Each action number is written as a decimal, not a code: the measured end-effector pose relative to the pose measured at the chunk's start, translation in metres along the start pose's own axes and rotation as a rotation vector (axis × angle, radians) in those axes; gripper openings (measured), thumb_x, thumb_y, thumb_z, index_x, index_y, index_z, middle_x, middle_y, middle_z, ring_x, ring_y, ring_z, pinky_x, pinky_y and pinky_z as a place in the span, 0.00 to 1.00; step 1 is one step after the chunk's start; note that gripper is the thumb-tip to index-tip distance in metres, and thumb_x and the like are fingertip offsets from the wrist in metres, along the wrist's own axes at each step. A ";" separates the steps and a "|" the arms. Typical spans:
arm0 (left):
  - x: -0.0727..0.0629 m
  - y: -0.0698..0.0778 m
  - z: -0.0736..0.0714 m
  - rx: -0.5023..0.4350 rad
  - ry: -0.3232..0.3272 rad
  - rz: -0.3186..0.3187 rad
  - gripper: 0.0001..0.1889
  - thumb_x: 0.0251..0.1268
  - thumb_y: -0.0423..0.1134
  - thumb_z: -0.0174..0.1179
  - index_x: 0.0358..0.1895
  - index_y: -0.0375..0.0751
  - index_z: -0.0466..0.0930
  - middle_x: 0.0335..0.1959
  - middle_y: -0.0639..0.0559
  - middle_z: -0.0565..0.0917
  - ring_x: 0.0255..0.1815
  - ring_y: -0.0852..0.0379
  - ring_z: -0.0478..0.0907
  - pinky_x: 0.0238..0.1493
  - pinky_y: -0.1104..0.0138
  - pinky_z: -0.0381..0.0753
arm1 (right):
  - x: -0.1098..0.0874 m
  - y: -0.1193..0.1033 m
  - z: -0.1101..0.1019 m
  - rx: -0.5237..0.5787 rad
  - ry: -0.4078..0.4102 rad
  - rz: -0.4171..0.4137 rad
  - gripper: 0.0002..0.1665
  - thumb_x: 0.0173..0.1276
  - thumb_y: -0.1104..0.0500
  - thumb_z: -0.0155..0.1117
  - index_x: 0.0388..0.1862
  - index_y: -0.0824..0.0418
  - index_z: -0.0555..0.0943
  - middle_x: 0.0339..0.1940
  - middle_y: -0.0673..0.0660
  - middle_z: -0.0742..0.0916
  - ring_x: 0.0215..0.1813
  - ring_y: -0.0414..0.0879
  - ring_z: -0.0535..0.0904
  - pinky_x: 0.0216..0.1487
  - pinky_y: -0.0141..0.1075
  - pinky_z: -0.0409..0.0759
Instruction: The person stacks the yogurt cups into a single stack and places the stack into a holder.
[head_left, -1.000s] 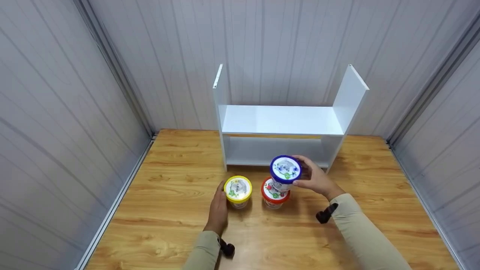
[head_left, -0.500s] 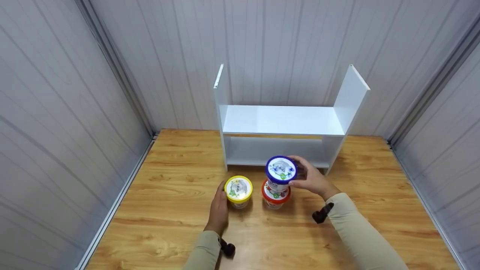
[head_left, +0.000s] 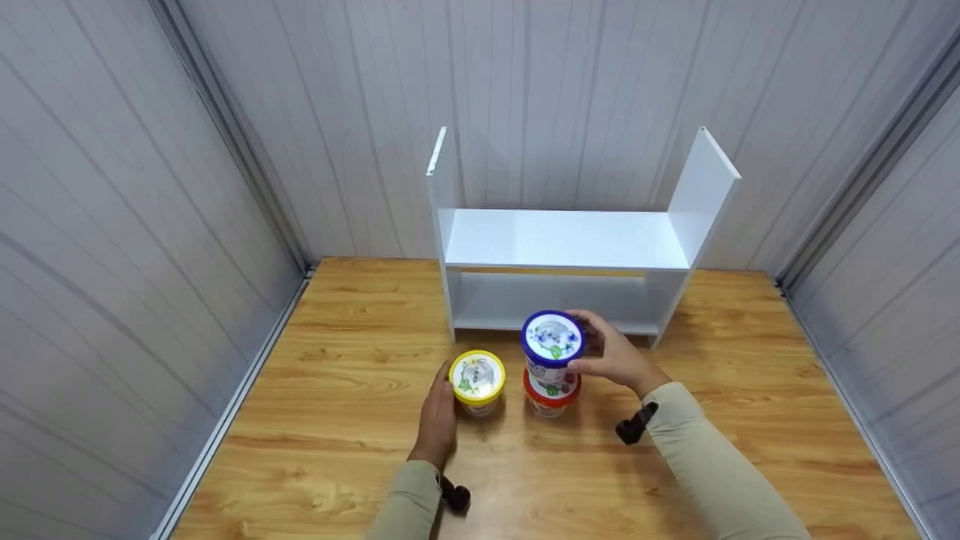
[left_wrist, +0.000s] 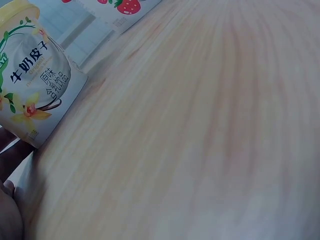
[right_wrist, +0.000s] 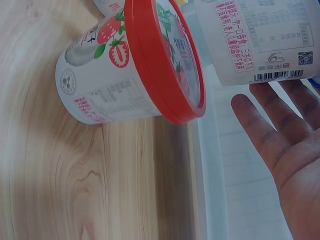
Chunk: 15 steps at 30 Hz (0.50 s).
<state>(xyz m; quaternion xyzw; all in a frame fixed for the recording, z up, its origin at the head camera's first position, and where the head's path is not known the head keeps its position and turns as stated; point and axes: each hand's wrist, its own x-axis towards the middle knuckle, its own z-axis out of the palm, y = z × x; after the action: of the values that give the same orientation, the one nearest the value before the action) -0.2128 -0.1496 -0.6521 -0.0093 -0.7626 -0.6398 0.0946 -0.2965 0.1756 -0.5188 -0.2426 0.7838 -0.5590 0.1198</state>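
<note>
Blue-lidded tub (head_left: 553,343) aloft over the red-lidded tub (head_left: 552,399): likely mid-placement.
Your right fingers (right_wrist: 261,132) grasp it; left fingers (head_left: 439,391) touch the yellow-lidded tub (head_left: 478,381), grip unclear; next calls for level alignment.

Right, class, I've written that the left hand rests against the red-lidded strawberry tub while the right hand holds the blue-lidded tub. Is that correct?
Not quite: the left hand rests against the yellow-lidded tub, not the red-lidded strawberry tub, as the head view shows. The right hand does hold the blue-lidded tub.
</note>
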 end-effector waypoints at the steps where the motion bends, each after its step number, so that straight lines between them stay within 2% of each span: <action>1: 0.000 0.000 0.000 -0.001 -0.002 -0.006 0.29 0.85 0.54 0.32 0.82 0.50 0.53 0.79 0.59 0.60 0.81 0.56 0.51 0.80 0.54 0.51 | 0.001 -0.001 0.001 0.001 -0.002 0.001 0.55 0.54 0.55 0.83 0.78 0.49 0.64 0.71 0.60 0.74 0.71 0.59 0.71 0.69 0.54 0.72; 6: -0.001 0.000 -0.001 -0.010 -0.001 -0.013 0.29 0.84 0.56 0.33 0.82 0.52 0.54 0.79 0.60 0.59 0.81 0.56 0.50 0.80 0.53 0.50 | 0.003 -0.004 0.006 0.002 -0.014 0.007 0.54 0.54 0.53 0.83 0.77 0.47 0.65 0.70 0.58 0.75 0.70 0.58 0.72 0.69 0.54 0.73; 7: -0.002 0.004 0.000 -0.021 0.001 -0.014 0.29 0.85 0.54 0.33 0.82 0.51 0.54 0.79 0.58 0.60 0.81 0.55 0.50 0.80 0.53 0.50 | 0.004 -0.004 0.007 0.000 -0.018 0.008 0.54 0.54 0.53 0.83 0.77 0.47 0.65 0.70 0.57 0.75 0.69 0.57 0.72 0.69 0.54 0.73; 11: -0.002 0.004 0.000 -0.034 0.006 -0.017 0.28 0.85 0.53 0.34 0.81 0.50 0.54 0.79 0.58 0.60 0.81 0.55 0.51 0.80 0.53 0.49 | 0.005 -0.006 0.011 0.008 -0.030 0.007 0.53 0.55 0.53 0.83 0.77 0.47 0.65 0.70 0.57 0.75 0.69 0.57 0.72 0.68 0.53 0.74; 15: 0.000 0.000 0.000 -0.024 0.001 0.007 0.29 0.85 0.53 0.34 0.81 0.49 0.54 0.79 0.58 0.61 0.81 0.55 0.51 0.80 0.53 0.50 | 0.008 -0.005 0.015 0.014 -0.045 -0.020 0.52 0.55 0.56 0.82 0.77 0.49 0.65 0.69 0.59 0.75 0.69 0.58 0.73 0.68 0.53 0.74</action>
<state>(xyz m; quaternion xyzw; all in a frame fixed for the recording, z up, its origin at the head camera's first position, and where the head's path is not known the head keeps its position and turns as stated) -0.2130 -0.1496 -0.6522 -0.0131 -0.7549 -0.6485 0.0970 -0.2954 0.1582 -0.5182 -0.2621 0.7745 -0.5601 0.1332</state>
